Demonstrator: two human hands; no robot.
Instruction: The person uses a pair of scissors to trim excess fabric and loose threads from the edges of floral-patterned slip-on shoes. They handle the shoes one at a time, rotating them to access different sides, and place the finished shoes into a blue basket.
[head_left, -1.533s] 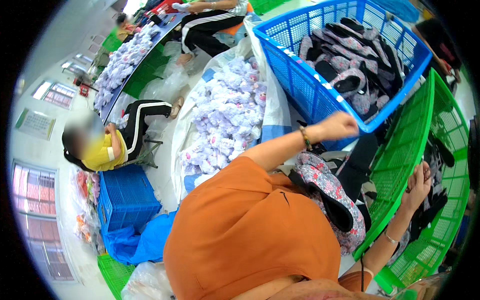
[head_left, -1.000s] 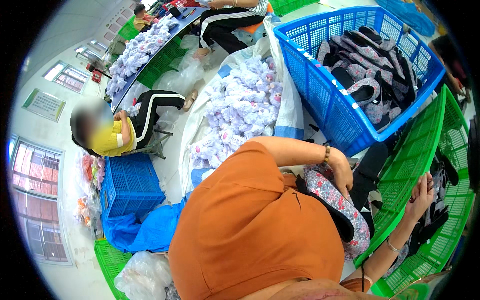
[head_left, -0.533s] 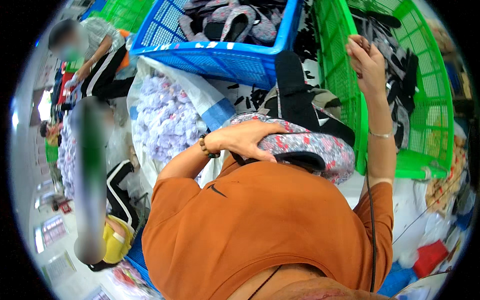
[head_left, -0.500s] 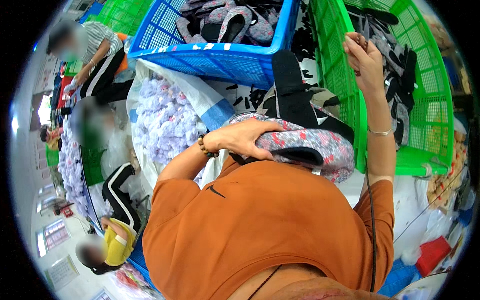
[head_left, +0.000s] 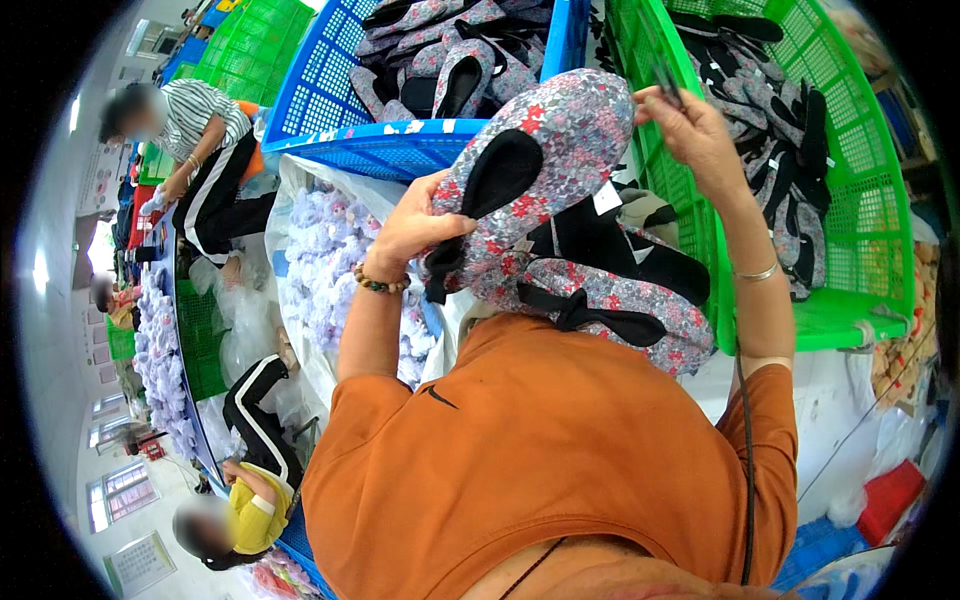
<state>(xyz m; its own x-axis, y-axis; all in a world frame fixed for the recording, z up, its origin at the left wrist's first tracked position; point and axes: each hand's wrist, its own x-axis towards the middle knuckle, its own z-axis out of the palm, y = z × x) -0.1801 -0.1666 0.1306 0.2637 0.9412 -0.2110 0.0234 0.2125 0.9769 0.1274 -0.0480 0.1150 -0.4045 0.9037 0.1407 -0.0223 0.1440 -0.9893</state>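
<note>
While left hand (head_left: 412, 225) clamps floral slipper (head_left: 577, 115), right hand (head_left: 698, 142) grips tool (head_left: 666, 84) (dark, blurred), nearby.

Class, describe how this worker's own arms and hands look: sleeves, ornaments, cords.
Short orange sleeves leave the forearms bare. The left hand and right hand wear no gloves. A bracelet of rounded beads is on the left, a thin silvery bangle on the right. A black cord runs beside the right sleeve.
</note>
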